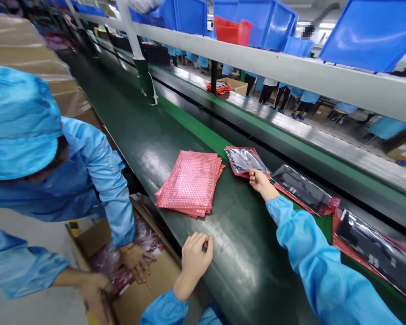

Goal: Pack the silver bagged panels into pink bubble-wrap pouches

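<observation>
My right hand point(260, 181) reaches across the green belt, fingers pinched at the near edge of a clear plastic bag point(242, 158). A dark flat item shows inside the bag, which lies on a red bubble pouch. My left hand point(196, 253) is curled into a fist at the belt's near edge. A small dark spot shows inside its curled fingers; I cannot make out what it is. Just beyond my left hand lies a stack of pink-red bubble pouches point(192, 180).
More bagged dark panels point(302, 188) lie on red pouches along the far side of the green belt point(243, 253). At left, a co-worker in blue point(88, 167) has both hands in a cardboard box point(149, 289). Blue bins point(372, 34) and a red bin point(232, 30) sit on the rail above.
</observation>
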`<action>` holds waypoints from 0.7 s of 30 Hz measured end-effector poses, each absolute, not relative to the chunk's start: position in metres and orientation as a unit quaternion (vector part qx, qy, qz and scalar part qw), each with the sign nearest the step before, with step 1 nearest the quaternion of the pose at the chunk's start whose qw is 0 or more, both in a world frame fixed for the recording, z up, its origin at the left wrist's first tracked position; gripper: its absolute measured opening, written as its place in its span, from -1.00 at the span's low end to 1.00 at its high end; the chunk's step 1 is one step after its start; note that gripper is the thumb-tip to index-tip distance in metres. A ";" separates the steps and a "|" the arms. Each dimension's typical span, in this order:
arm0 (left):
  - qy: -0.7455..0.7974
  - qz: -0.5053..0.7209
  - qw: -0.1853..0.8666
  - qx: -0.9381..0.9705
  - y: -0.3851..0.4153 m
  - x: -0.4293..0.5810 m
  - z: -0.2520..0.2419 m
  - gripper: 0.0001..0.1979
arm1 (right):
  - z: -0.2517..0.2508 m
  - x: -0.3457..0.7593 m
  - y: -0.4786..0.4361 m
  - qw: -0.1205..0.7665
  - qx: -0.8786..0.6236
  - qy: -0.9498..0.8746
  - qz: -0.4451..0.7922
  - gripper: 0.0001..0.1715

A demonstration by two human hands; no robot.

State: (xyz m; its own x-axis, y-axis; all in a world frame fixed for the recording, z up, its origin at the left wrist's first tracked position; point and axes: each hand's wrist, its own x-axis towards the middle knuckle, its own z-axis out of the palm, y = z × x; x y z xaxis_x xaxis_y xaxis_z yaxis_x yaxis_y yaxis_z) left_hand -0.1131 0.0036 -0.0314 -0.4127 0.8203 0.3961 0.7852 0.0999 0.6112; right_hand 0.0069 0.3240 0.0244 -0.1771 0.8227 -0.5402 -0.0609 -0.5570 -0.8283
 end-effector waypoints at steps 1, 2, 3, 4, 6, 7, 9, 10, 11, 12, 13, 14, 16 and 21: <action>0.747 0.414 0.067 0.516 0.006 -0.113 -0.028 -0.60 | 0.027 0.018 0.306 0.318 -0.541 -0.348 0.697 -0.75; 0.747 0.441 0.126 0.482 0.010 -0.113 -0.024 -0.61 | 0.029 0.032 0.284 0.313 -0.528 -0.352 0.706 -0.76; 0.737 0.472 0.199 0.441 0.015 -0.113 -0.019 -0.63 | 0.031 0.047 0.261 0.309 -0.518 -0.353 0.715 -0.75; 0.715 0.504 0.282 0.394 0.021 -0.112 -0.014 -0.62 | 0.032 0.063 0.235 0.304 -0.511 -0.352 0.723 -0.70; 0.646 0.542 0.449 0.296 0.038 -0.109 -0.006 -0.56 | 0.033 0.097 0.179 0.295 -0.506 -0.344 0.734 -0.54; 0.609 0.543 0.520 0.253 0.047 -0.107 -0.004 -0.53 | 0.033 0.114 0.150 0.292 -0.507 -0.336 0.738 -0.46; 0.559 0.524 0.614 0.191 0.066 -0.101 -0.005 -0.49 | 0.032 0.148 0.094 0.288 -0.510 -0.323 0.744 -0.34; 0.549 0.511 0.638 0.176 0.075 -0.099 -0.007 -0.47 | 0.030 0.164 0.068 0.282 -0.508 -0.323 0.747 -0.30; 0.553 0.496 0.645 0.178 0.084 -0.097 -0.011 -0.45 | 0.027 0.179 0.044 0.272 -0.504 -0.327 0.751 -0.27; 0.570 0.481 0.637 0.196 0.091 -0.094 -0.014 -0.44 | 0.023 0.192 0.021 0.257 -0.502 -0.333 0.756 -0.24; 0.593 0.466 0.617 0.224 0.098 -0.092 -0.018 -0.44 | 0.018 0.204 0.001 0.239 -0.502 -0.335 0.760 -0.21; 0.615 0.451 0.594 0.257 0.104 -0.090 -0.021 -0.47 | 0.013 0.214 -0.016 0.223 -0.507 -0.333 0.764 -0.18; 0.644 0.424 0.553 0.315 0.112 -0.083 -0.026 -0.60 | 0.003 0.228 -0.042 0.200 -0.524 -0.319 0.764 -0.15; 0.676 0.405 0.478 0.387 0.124 -0.071 -0.025 -0.76 | -0.002 0.250 -0.075 0.237 -0.542 -0.359 0.722 -0.16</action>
State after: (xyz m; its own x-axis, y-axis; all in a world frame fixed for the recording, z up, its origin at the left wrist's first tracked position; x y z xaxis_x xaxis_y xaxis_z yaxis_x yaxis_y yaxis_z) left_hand -0.0709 0.1235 -0.0253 -0.2431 0.9114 -0.3319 0.1365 0.3709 0.9186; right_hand 0.2495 -0.0747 -0.0021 -0.3005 0.7305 -0.6133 0.0471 -0.6309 -0.7745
